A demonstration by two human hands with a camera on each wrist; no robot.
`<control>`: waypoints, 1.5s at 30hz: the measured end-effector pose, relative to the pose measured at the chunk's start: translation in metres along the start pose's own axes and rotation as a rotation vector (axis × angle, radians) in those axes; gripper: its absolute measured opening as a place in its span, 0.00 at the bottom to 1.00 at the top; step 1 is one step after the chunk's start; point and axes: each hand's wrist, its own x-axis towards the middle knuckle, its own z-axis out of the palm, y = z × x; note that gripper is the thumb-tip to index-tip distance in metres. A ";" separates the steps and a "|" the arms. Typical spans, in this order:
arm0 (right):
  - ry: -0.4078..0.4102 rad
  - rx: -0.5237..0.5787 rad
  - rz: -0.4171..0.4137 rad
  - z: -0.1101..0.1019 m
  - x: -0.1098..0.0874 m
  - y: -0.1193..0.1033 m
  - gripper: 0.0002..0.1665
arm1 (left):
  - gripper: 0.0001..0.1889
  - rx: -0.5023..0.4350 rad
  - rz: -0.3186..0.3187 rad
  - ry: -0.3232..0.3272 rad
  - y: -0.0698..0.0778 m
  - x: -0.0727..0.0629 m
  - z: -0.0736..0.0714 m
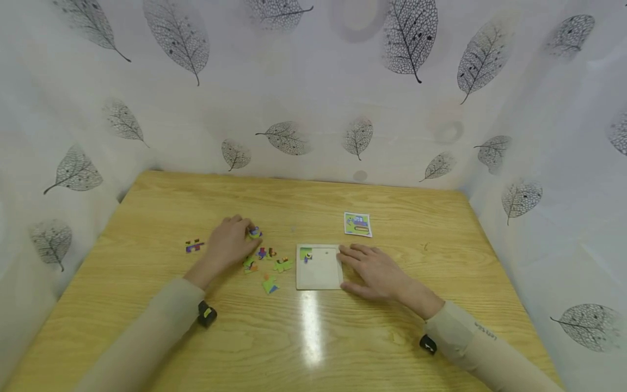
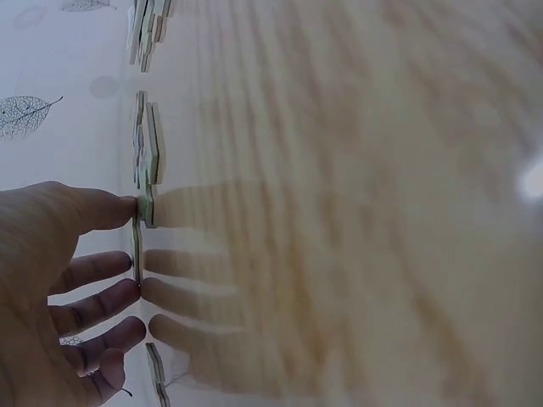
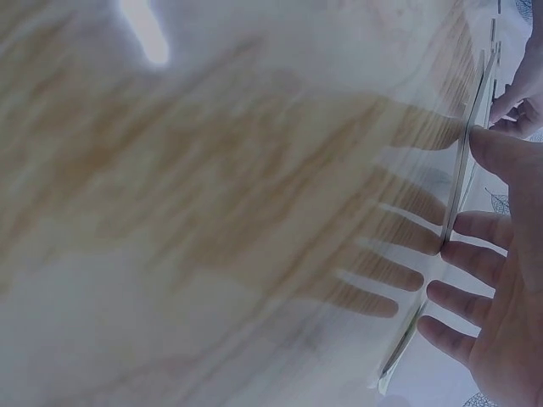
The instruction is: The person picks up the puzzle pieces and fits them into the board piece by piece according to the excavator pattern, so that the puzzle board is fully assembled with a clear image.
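Note:
My left hand (image 1: 229, 242) is at the loose puzzle pieces on the left, with thumb and fingertips pinching a colourful jigsaw piece (image 1: 255, 233) that lies at table level. Seen edge-on in the left wrist view, that piece (image 2: 137, 250) sits between thumb and fingers. My right hand (image 1: 374, 271) rests with its fingers spread at the right edge of a pale square puzzle board (image 1: 320, 275). A green jigsaw piece (image 1: 306, 253) lies in the board's upper left corner. In the right wrist view, the thumb and fingertips touch the board's edge (image 3: 458, 182).
Several loose pieces, among them a green one (image 1: 282, 265) and a green-and-blue one (image 1: 270, 285), lie left of the board. Purple and brown pieces (image 1: 194, 246) lie left of my left hand. A picture card (image 1: 358, 224) is behind the board. A leaf-patterned curtain (image 1: 313, 98) surrounds the table.

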 end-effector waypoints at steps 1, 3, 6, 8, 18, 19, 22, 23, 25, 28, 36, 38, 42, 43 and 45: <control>-0.002 0.001 0.002 0.000 0.000 0.000 0.42 | 0.22 0.002 0.003 0.000 0.000 0.001 0.000; -0.003 0.002 0.003 -0.001 0.000 0.000 0.42 | 0.21 0.008 0.018 -0.004 0.000 0.001 -0.001; -0.002 0.002 0.003 -0.001 0.000 -0.001 0.43 | 0.20 -0.007 0.048 -0.023 -0.003 0.002 -0.003; -0.001 0.002 0.003 -0.001 0.000 -0.001 0.43 | 0.20 -0.019 0.070 -0.041 -0.005 0.002 -0.005; 0.007 -0.006 0.001 -0.001 -0.001 -0.001 0.42 | 0.27 -0.045 0.006 -0.055 -0.006 -0.001 -0.007; 0.007 -0.006 0.001 -0.001 -0.001 -0.002 0.42 | 0.28 -0.035 -0.005 -0.056 -0.006 -0.001 -0.007; 0.007 -0.003 -0.001 -0.002 -0.001 -0.002 0.42 | 0.30 0.008 -0.015 -0.054 -0.004 0.001 -0.004; 0.006 -0.001 0.000 -0.002 -0.001 -0.002 0.42 | 0.31 0.022 -0.010 -0.054 -0.003 0.002 -0.003; 0.007 0.002 0.000 -0.002 -0.001 -0.002 0.42 | 0.30 0.047 0.010 -0.052 -0.003 0.004 -0.001; 0.005 -0.004 0.002 -0.001 -0.001 -0.001 0.42 | 0.28 0.055 0.039 -0.052 -0.003 0.006 0.001; 0.011 0.002 0.000 -0.002 -0.001 -0.003 0.42 | 0.20 0.000 0.102 -0.080 -0.006 0.008 -0.002; 0.007 0.001 0.003 -0.002 0.000 -0.003 0.42 | 0.20 -0.007 0.108 -0.088 -0.008 0.008 -0.004; -0.005 -0.007 0.008 -0.001 0.000 -0.001 0.43 | 0.21 0.012 0.105 -0.080 -0.012 0.006 -0.005; -0.007 -0.009 0.009 0.000 0.000 -0.001 0.43 | 0.21 0.016 0.101 -0.075 -0.013 0.006 -0.005; -0.008 -0.014 0.008 0.000 0.000 -0.001 0.43 | 0.21 0.026 0.092 -0.062 -0.013 0.004 -0.006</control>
